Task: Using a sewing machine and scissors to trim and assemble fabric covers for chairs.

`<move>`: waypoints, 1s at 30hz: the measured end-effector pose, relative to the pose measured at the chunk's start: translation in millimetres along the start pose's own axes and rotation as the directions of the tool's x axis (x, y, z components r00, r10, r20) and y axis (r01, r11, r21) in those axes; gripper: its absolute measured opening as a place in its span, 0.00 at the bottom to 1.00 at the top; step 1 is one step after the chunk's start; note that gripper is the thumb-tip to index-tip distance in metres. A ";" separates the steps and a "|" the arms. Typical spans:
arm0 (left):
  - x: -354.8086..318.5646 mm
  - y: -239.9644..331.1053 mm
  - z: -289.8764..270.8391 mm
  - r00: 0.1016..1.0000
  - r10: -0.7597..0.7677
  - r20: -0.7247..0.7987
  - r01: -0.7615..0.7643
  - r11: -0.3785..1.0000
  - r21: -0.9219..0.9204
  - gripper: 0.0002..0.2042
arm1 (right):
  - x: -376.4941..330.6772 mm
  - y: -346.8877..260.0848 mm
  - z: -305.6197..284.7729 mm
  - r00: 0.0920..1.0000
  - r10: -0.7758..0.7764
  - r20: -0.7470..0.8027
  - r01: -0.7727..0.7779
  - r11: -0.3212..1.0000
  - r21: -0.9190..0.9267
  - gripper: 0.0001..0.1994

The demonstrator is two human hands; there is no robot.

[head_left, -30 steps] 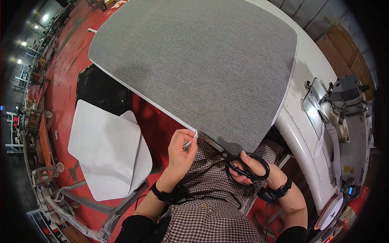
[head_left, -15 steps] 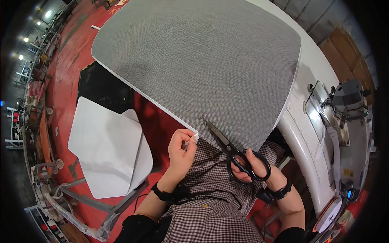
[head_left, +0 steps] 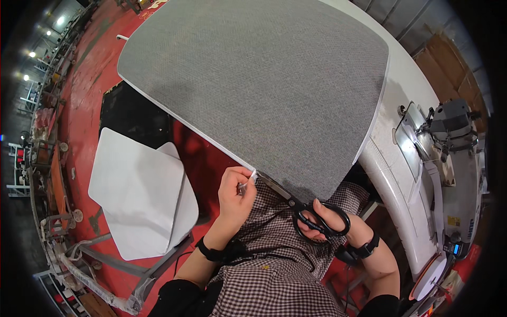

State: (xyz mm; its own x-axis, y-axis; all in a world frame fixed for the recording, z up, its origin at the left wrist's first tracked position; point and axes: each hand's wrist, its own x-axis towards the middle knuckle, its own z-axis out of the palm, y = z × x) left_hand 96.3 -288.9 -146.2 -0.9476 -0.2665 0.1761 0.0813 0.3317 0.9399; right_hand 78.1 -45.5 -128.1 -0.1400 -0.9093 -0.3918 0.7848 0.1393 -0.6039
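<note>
Right hand [head_left: 330,222] gripping scissors [head_left: 301,203], blades now advanced to fabric [head_left: 264,90] corner at 10 o'clock; left hand [head_left: 235,193] still pinching corner.

white panels [head_left: 142,195], sewing machine [head_left: 449,142], red floor [head_left: 84,100]

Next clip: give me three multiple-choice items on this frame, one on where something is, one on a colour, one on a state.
1. Where do the white panels lie?
A. To the person's left, on a frame over the red floor
B. On the sewing machine
C. On top of the grey fabric

2. What colour are the handles of the scissors?
A. Red
B. Black
C. Yellow

3. What is the left hand doing?
A. Hanging free
B. Resting on the white table
C. Pinching the near corner of the grey fabric panel

Answers: 1 A, the panels sit left of the lap; 2 B, the loops around the fingers of the right hand are black; 3 C, fingertips meet at the white-edged corner.
</note>
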 end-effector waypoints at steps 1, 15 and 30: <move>0.1 1.0 -0.4 1.000 0.015 0.002 -0.016 1.000 0.006 0.06 | 0.3 -0.4 -0.4 1.000 -0.002 0.000 0.002 1.000 -0.001 0.38; 1.7 2.7 -3.5 0.990 0.132 0.046 -0.135 0.989 0.062 0.05 | 8.5 -6.2 -3.2 0.999 -0.041 0.027 0.039 0.998 0.052 0.38; -2.5 -13.6 -1.5 0.999 -0.028 -0.022 0.024 0.984 -0.176 0.07 | 11.8 5.3 -1.4 0.994 -0.093 0.053 0.081 0.979 0.187 0.38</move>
State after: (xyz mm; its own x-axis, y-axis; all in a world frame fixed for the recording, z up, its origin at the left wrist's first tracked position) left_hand 98.0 -294.1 -159.0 -0.9424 -0.2960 0.1558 0.1116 0.1606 0.9807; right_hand 79.7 -55.0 -137.0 -0.1800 -0.9379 -0.2964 0.8697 -0.0109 -0.4935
